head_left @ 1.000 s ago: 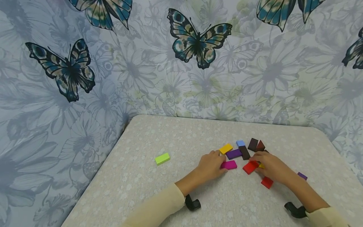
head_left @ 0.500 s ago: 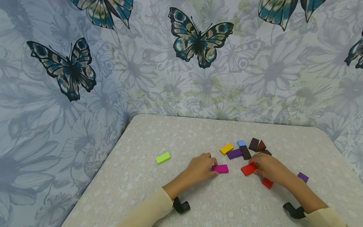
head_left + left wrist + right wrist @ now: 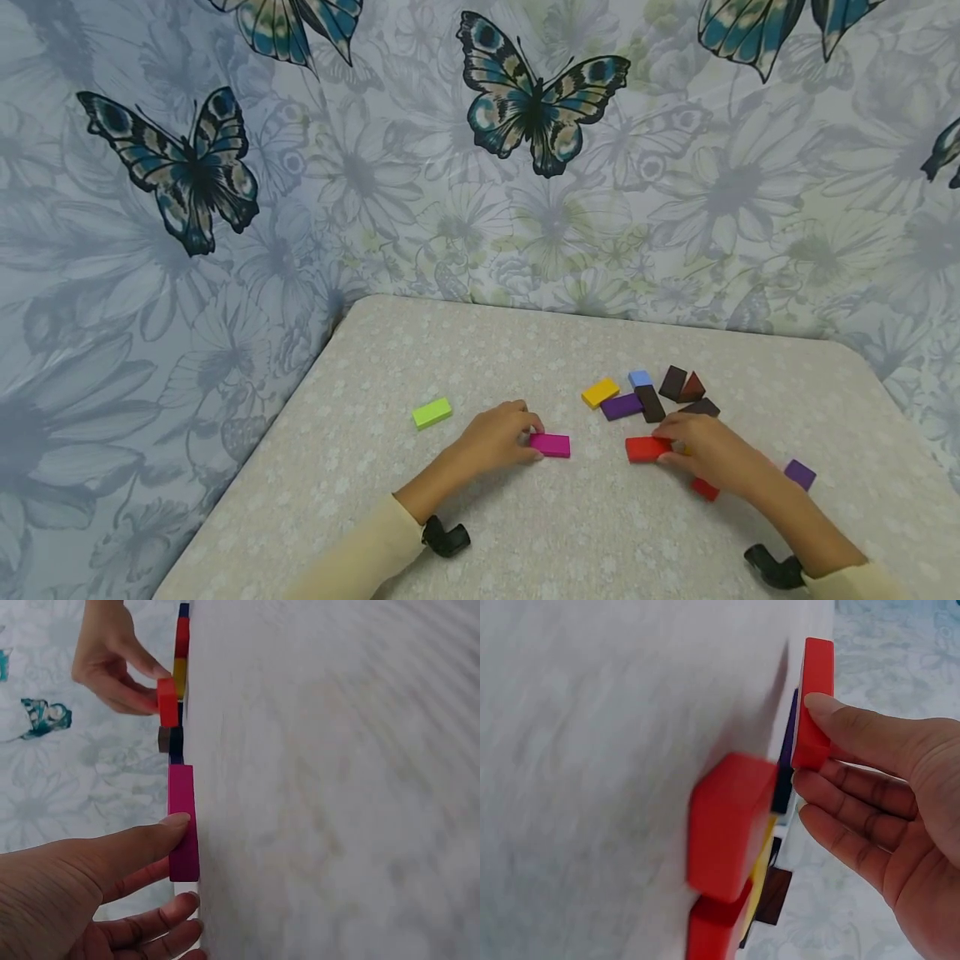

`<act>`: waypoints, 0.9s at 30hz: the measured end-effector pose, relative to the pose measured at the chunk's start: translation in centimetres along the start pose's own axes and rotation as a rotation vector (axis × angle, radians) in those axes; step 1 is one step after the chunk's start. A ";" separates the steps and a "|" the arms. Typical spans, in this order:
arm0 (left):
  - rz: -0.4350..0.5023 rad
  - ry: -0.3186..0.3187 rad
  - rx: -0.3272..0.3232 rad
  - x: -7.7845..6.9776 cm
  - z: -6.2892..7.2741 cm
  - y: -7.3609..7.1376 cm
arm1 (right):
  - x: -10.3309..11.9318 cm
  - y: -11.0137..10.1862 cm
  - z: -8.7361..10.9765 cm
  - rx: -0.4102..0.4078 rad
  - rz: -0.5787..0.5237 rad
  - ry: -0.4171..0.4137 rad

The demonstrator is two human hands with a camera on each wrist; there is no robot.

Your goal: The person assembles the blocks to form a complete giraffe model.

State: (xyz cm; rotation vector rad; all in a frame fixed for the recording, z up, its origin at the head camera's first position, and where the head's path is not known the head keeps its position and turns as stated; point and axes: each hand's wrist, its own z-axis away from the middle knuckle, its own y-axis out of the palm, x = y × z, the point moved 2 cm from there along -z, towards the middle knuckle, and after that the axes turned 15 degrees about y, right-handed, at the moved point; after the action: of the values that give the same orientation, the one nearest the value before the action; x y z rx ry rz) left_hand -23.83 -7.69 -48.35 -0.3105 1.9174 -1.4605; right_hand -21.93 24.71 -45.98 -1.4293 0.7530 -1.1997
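My left hand (image 3: 495, 437) pinches a magenta block (image 3: 551, 446) between thumb and fingers, low over the table; in the left wrist view the thumb lies across the side of the magenta block (image 3: 184, 847). Farther right, my right hand (image 3: 708, 450) pinches a red block (image 3: 647, 450) by its right end. In the right wrist view that red block (image 3: 815, 712) looks raised off the cloth. Another red block (image 3: 705, 489) lies partly under the right hand, and a yellow piece behind the fingers is mostly hidden.
Behind the hands lie a yellow block (image 3: 600, 392), a purple block (image 3: 622, 407), a light blue block (image 3: 640, 379), several dark brown blocks (image 3: 649, 403) and a reddish-brown triangle (image 3: 693, 387). A lime block (image 3: 432, 413) sits left, another purple block (image 3: 800, 475) right. A patterned wall rises behind the table.
My left hand has moved left with the magenta block, away from the cluster. The right hand has shifted the red block slightly left and turned it level.
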 end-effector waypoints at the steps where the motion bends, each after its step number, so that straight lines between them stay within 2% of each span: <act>1: 0.014 0.001 -0.001 0.2 0.2 -0.1 | 0.3 -0.1 0.1 -0.009 0.004 -0.010; 6: 0.089 -0.001 -0.023 1.1 1.0 -0.3 | 1.8 -0.2 0.7 -0.069 0.016 -0.063; 10: 0.158 0.029 -0.052 1.9 1.4 -0.2 | 3.2 -0.2 1.0 -0.075 -0.010 -0.064; 16: 0.339 0.050 -0.102 3.6 1.7 0.5 | 5.1 0.4 1.5 -0.080 -0.028 -0.066; 21: 0.460 0.107 -0.174 4.9 1.9 0.9 | 6.6 0.9 1.6 -0.058 -0.026 -0.041; 27: 0.521 0.170 -0.184 5.8 2.1 1.2 | 8.0 1.7 1.6 -0.008 -0.053 -0.030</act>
State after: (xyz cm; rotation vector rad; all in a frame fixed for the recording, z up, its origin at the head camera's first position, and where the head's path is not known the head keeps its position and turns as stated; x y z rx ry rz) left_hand -26.41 -12.12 -51.91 0.2288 2.0696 -0.9927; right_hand -17.82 17.50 -45.34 -1.4790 0.7038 -1.2143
